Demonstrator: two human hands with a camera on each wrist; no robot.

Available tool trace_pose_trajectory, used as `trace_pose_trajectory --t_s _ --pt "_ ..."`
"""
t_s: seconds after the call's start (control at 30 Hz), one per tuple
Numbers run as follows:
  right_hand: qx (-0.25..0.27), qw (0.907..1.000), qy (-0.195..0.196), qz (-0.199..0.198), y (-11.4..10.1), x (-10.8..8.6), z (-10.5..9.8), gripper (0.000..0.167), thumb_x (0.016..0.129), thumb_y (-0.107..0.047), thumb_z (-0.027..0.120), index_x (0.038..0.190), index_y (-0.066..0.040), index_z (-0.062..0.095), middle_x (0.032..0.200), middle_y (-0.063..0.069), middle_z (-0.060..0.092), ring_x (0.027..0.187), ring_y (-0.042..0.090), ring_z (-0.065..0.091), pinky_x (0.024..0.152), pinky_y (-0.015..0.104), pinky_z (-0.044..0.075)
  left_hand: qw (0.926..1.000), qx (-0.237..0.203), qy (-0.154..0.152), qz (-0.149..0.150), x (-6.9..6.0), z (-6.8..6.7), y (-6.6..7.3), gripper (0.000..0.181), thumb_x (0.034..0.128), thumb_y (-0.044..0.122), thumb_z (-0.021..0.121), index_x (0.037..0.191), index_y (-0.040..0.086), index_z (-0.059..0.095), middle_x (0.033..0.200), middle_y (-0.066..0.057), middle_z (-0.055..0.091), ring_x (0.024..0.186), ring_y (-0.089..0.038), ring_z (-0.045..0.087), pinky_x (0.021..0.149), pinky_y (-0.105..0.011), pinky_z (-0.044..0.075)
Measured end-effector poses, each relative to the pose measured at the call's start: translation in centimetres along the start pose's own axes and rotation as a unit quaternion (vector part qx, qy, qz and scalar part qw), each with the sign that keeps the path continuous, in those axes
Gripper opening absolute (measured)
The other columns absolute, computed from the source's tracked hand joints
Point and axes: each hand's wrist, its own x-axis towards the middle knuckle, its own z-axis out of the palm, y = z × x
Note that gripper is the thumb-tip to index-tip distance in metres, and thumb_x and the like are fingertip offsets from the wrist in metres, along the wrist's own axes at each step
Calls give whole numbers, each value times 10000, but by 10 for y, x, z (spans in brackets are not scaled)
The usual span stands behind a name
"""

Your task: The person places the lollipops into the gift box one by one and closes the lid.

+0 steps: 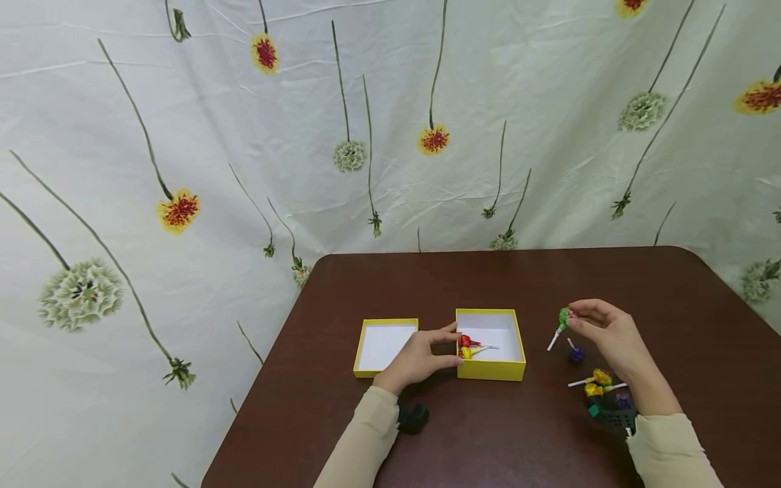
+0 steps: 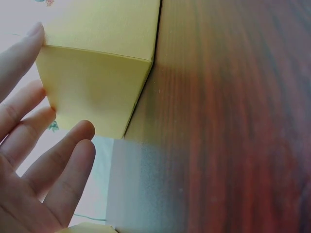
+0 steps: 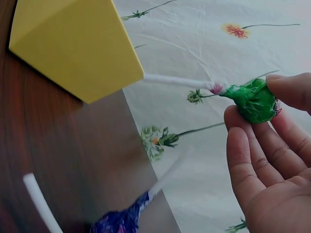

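Between the thumb and fingertips of my right hand (image 1: 610, 335) is a lollipop in a green wrapper (image 3: 257, 99), its white stick pointing away from the hand. It is off the table, right of the open yellow box (image 1: 491, 369). My left hand (image 1: 421, 356) touches the box's left side near its front corner, fingers extended and spread. Inside lie a red lollipop (image 1: 466, 341) and a yellow lollipop (image 1: 465, 353), with white sticks. Below the right hand is a purple lollipop (image 1: 576, 354) on the table, also seen in the right wrist view.
Left of the box lies a yellow-rimmed lid (image 1: 366, 372), partly behind the left hand. Yellow lollipops (image 1: 594, 390) and another purple one (image 1: 623, 401) lie by the right forearm. Dark camera mounts (image 1: 413, 419) sit at both wrists. A flowered cloth (image 1: 390, 102) hangs behind the brown table (image 1: 488, 440).
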Motion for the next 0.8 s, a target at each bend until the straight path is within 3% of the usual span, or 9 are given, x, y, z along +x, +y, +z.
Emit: trace_pose_trajectory --t_s 0.1,0.27,0.53,0.67,0.73,0.8 --pt "54 10000 -1 -10 -3 2 4 183 962 -69 664 1136 -14 660 961 -245 691 873 -65 662 767 121 558 10000 6 0 0 0 1 0 504 872 339 776 1337 180 663 1536 109 464 1429 -215 458 1143 -430 427" --pt "-320 9994 -87 127 -8 3 13 366 987 -175 650 1253 72 601 994 -274 665 891 -46 658 790 155 575 10000 -5 19 -9 0 0 1 499 872 334 777 1333 177 666 1534 109 465 1430 -216 456 1144 -427 427" --pt "-438 9978 -442 231 -10 6 28 455 1007 -239 622 1333 76 578 1045 -275 649 933 -72 646 811 174 566 10000 -4 1 52 0 0 2 499 881 314 770 1346 173 657 1537 89 472 1410 -203 482 1134 -407 440" --pt "-536 9964 -611 238 -10 7 35 459 1007 -247 622 1344 62 586 1199 12 712 985 -59 670 839 131 542 9999 22 26 98 0 0 2 504 880 316 771 1351 180 653 1531 84 483 1388 -194 508 1129 -404 446" --pt "-578 9957 -673 272 -11 8 38 470 1003 -253 628 1357 52 580 1287 180 671 994 -60 673 843 131 539 10000 25 32 80 0 0 3 502 880 316 771 1350 182 655 1529 82 486 1385 -196 512 1127 -406 448" --pt "-674 9951 -672 285 -12 10 41 465 992 -256 645 1350 37 588 1315 258 635 983 -60 673 824 155 552 10000 47 30 60 0 0 2 501 880 317 772 1349 184 655 1528 81 487 1389 -200 509 1129 -411 445"
